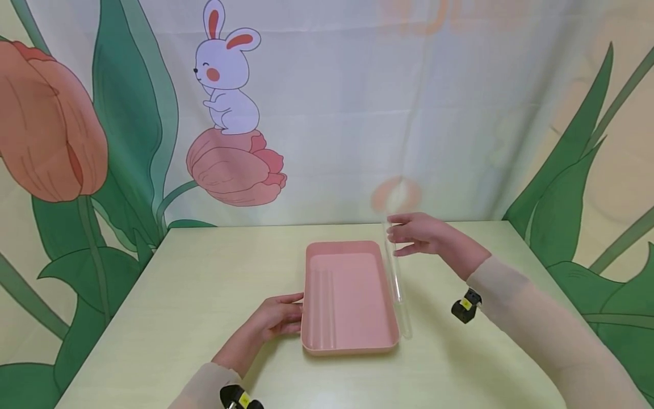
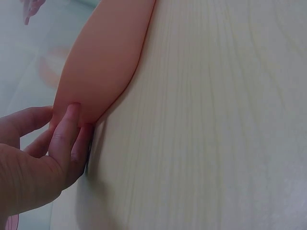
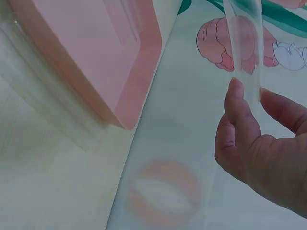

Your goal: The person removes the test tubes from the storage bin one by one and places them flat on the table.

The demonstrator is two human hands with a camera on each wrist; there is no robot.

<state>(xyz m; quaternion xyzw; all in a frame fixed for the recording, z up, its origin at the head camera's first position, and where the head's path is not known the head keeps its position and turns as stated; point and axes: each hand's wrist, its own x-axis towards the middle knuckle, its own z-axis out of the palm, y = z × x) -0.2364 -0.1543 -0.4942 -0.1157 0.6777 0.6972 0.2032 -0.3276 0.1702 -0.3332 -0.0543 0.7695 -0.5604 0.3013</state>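
Note:
My left hand (image 1: 278, 315) rests its fingertips against the left side wall of a pink rectangular tray (image 1: 363, 307). Seen from the left wrist, one fingertip (image 2: 72, 111) presses on the tray's outer wall (image 2: 103, 52), and the other fingers lie round it. At the tray's far right corner, my right hand (image 1: 421, 233) pinches the end of a clear tube (image 3: 245, 45) between thumb and fingers. Another clear tube (image 3: 53, 91) lies on the table along the tray's right wall, blurred in the right wrist view.
Pale lengthwise strips (image 1: 324, 309) run along the left part of the tray's floor. The light wood-grain table (image 1: 219, 284) meets a printed curtain (image 1: 332, 142) at its back edge. Dark wrist cameras sit on both sleeves (image 1: 541, 324).

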